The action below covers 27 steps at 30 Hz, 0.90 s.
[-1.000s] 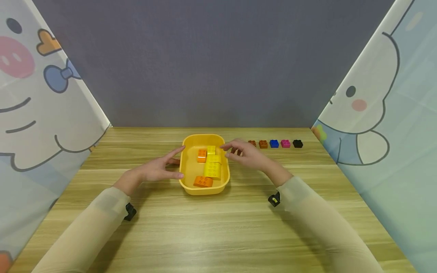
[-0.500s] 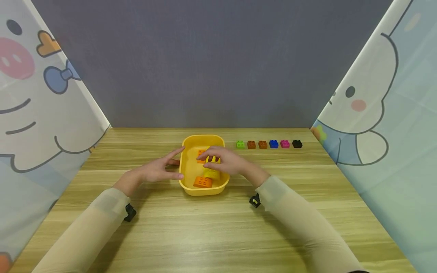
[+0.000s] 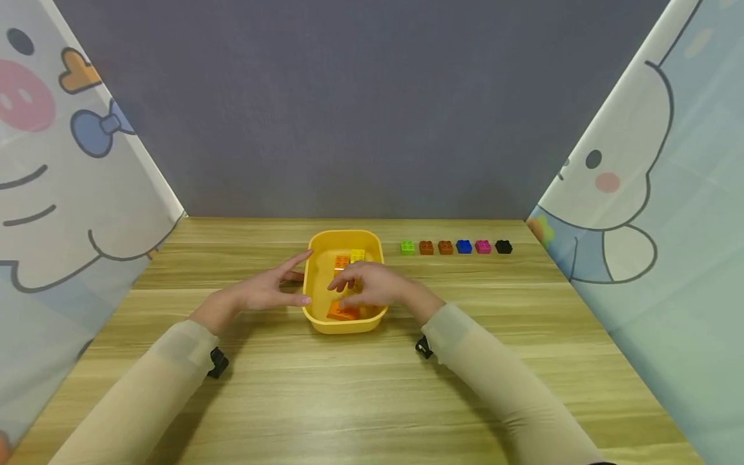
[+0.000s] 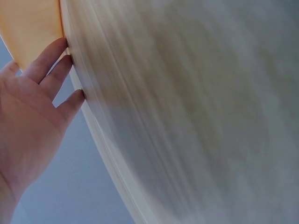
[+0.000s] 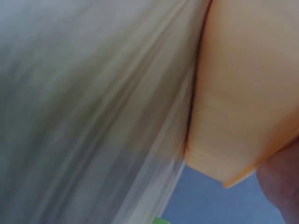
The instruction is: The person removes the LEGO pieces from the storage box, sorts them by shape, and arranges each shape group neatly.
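The left hand is laid with straight fingers against the left wall of the yellow tub, which stands mid-table toward the far edge; its grip is released. Inside the tub, the right hand is lowered over the orange brick at the near wall, fingers curled, though whether it is grasped cannot be told. The step appears to be picking a brick; a firm pinch would be called for. The studded bricks are glossy plastic, the tub smooth and round-cornered. A row of small bricks sits near the far right edge.
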Each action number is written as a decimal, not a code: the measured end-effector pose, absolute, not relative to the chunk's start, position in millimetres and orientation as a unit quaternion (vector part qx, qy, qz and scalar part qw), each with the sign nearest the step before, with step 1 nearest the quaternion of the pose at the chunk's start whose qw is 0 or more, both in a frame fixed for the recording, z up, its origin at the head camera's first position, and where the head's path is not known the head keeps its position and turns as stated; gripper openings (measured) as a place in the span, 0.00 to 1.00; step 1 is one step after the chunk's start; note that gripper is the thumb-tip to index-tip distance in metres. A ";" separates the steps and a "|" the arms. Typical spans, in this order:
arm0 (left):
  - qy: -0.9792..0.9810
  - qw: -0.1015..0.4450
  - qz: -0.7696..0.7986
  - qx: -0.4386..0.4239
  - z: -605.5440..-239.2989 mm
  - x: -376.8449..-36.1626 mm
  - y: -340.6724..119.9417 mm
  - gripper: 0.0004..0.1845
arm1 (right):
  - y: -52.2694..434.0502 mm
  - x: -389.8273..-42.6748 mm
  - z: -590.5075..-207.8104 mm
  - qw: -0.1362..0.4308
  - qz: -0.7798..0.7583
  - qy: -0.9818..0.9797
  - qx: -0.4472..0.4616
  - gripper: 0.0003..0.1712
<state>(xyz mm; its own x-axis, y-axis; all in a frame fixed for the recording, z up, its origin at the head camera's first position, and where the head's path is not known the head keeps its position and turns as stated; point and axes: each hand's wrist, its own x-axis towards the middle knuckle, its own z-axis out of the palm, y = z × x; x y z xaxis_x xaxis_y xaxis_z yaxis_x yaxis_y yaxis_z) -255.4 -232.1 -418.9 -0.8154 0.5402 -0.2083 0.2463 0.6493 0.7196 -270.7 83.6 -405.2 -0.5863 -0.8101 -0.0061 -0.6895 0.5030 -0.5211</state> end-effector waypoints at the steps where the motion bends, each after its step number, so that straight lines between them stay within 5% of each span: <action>1: 0.884 0.208 0.356 0.220 -418.7 -255.5 -232.1 0.61 | 83.0 -270.3 -405.1 0.127 -0.228 0.862 -0.434 0.21; 19: 0.889 0.206 0.342 0.222 -420.1 -256.0 -233.5 0.60 | 76.1 -266.8 -405.7 0.122 -0.096 0.883 -0.443 0.27; 27: 0.886 0.208 0.351 0.220 -421.4 -256.5 -231.2 0.60 | 76.2 -267.5 -407.8 0.116 -0.079 0.883 -0.447 0.23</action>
<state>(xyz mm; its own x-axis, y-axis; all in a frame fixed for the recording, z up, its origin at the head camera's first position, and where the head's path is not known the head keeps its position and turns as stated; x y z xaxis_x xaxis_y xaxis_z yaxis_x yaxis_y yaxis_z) -256.5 -231.2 -421.4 -0.8165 0.5359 -0.2146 0.2441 0.6574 0.7129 -267.5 76.2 -407.8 -0.5736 -0.8081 -0.1339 -0.7716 0.5879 -0.2431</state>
